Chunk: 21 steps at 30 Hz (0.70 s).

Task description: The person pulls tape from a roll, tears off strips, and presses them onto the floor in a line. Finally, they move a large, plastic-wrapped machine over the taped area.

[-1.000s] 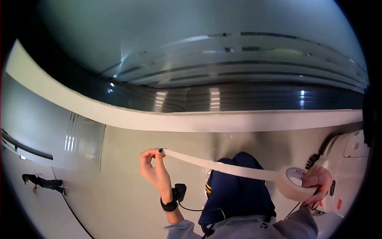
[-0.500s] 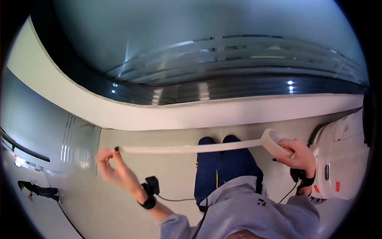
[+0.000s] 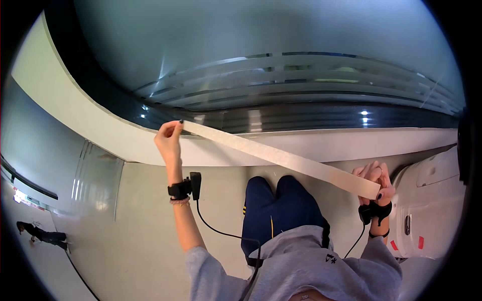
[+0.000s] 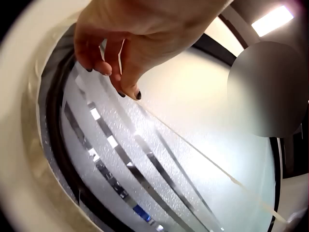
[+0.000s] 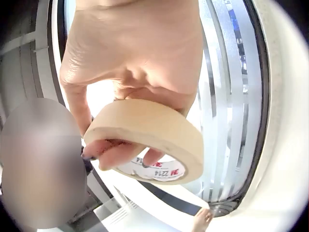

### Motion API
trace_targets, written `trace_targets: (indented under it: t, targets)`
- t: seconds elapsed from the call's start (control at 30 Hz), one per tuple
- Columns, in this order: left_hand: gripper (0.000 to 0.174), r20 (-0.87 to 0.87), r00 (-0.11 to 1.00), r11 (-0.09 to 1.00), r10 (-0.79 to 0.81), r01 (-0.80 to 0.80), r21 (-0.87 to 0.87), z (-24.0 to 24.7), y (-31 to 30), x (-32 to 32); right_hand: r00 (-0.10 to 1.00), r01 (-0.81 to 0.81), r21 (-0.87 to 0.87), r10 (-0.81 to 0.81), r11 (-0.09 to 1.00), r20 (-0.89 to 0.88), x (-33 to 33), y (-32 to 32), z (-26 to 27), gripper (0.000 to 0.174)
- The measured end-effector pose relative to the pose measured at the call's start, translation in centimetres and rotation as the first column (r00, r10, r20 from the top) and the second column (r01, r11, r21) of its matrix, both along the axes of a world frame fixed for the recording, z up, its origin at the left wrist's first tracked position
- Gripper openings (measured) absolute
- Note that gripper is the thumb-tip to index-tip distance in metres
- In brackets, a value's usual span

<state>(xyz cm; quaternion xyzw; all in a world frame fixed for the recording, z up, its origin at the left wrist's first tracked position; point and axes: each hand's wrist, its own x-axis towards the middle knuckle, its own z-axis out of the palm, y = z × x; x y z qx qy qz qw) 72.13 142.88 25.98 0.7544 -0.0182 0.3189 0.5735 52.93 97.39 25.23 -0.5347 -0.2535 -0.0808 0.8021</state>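
Observation:
A strip of cream masking tape (image 3: 271, 153) stretches taut and slanting across the head view. Its free end is pinched between thumb and fingertip of my left hand (image 3: 169, 141), which overlaps the white ledge in this view. At the other end my right hand (image 3: 376, 174) grips the tape roll (image 5: 159, 118), with fingers hooked through its core. Inside that core, printed lettering shows in the right wrist view. From the left wrist camera the strip (image 4: 203, 153) appears nearly edge-on, running from the dark-nailed fingertips toward the lower right.
A long white ledge (image 3: 301, 145) curves below a frosted glass pane (image 3: 261, 30) with clear stripes. At right stands a white wheeled machine (image 3: 427, 200) with red marks. Another person (image 3: 42, 235) is far off at left. Cords hang from both wrist cameras.
My left hand has swung left, then up to the ledge, with the tape end. My right hand moved up and left, then slightly right, turning the roll; the strip is longer and now slants down rightward.

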Motion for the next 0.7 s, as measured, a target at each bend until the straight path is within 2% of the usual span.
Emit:
trace_targets:
  t: [0.03, 0.07, 0.1, 0.13, 0.17, 0.2, 0.23, 0.27, 0.37, 0.4, 0.47, 0.5, 0.57, 0.63, 0.7]
  targets:
    - [0.011, -0.002, 1.0, 1.0, -0.024, 0.024, -0.006, -0.3, -1.0, 0.9, 0.986, 0.166, 0.112, -0.16, 0.98, -0.055, -0.4, 0.1, 0.0, 0.035]
    - [0.011, 0.0, 1.0, 1.0, -0.028, 0.028, -0.012, -0.9, -1.1, 2.1, 0.985, 0.034, -0.153, -0.059, 0.988, -0.162, -0.2, -2.0, 1.1, 0.036]
    - [0.011, -0.043, 0.997, 0.998, -0.061, 0.061, 0.004, -1.6, -1.0, 3.5, 0.999, 0.001, -0.451, -0.025, 0.893, -0.047, 1.8, -3.6, 1.9, 0.03]
    - [0.01, -0.085, 0.992, 0.995, -0.093, 0.095, 0.022, -2.2, -0.8, 4.7, 0.988, 0.145, -0.619, -0.141, 0.772, 0.056, 3.0, -3.2, 2.6, 0.027]
    - [0.01, -0.056, 0.995, 0.995, -0.081, 0.085, 0.061, -2.7, -1.3, 5.6, 0.956, 0.287, -0.744, -0.231, 0.603, 0.181, 4.0, -2.2, 3.4, 0.023]
    - [0.011, -0.041, 0.999, 0.985, -0.008, 0.015, 0.17, -3.0, -1.8, 6.2, 0.939, 0.329, -0.789, -0.265, 0.519, 0.217, 5.3, -1.6, 4.0, 0.021]
    - [0.011, -0.017, 0.998, 0.959, 0.064, -0.056, 0.276, -3.4, -2.2, 6.7, 0.921, 0.367, -0.825, -0.294, 0.429, 0.256, 6.5, -1.0, 4.5, 0.019]
    - [0.011, 0.017, 0.995, 0.95, 0.094, -0.094, 0.297, -3.9, -2.5, 7.2, 0.919, 0.371, -0.824, -0.297, 0.427, 0.26, 7.5, -0.4, 5.2, 0.019]
    - [0.011, -0.054, 0.982, 0.948, 0.181, -0.159, 0.276, -4.5, -3.6, 7.2, 0.916, 0.368, -0.845, -0.306, 0.387, 0.259, 9.7, 0.7, 6.4, 0.023]
    - [0.011, -0.053, 0.982, 0.948, 0.182, -0.161, 0.276, -4.7, -3.8, 7.3, 0.905, 0.404, -0.861, -0.272, 0.307, 0.327, 10.2, 0.9, 6.6, 0.024]
    - [0.01, -0.002, 0.973, 0.898, 0.23, -0.212, 0.386, -5.0, -4.1, 7.3, 0.873, 0.475, -0.862, -0.22, 0.176, 0.436, 10.6, 1.6, 6.9, 0.027]
    - [0.01, -0.005, 0.973, 0.896, 0.233, -0.212, 0.389, -5.2, -4.1, 7.3, 0.875, 0.471, -0.864, -0.219, 0.179, 0.432, 10.8, 1.7, 6.7, 0.027]
    - [0.009, 0.028, 0.967, 0.842, 0.254, -0.235, 0.485, -5.4, -4.2, 7.4, 0.887, 0.446, -0.889, -0.189, 0.107, 0.422, 11.3, 1.9, 6.3, 0.027]
    - [0.008, -0.008, 0.968, 0.842, 0.252, -0.215, 0.495, -5.3, -4.0, 7.5, 0.892, 0.432, -0.898, -0.182, 0.079, 0.413, 11.6, 2.1, 6.0, 0.028]
    - [0.008, 0.066, 0.96, 0.822, 0.271, -0.266, 0.503, -5.4, -3.8, 7.6, 0.897, 0.418, -0.907, -0.182, 0.052, 0.403, 11.8, 2.3, 5.5, 0.028]
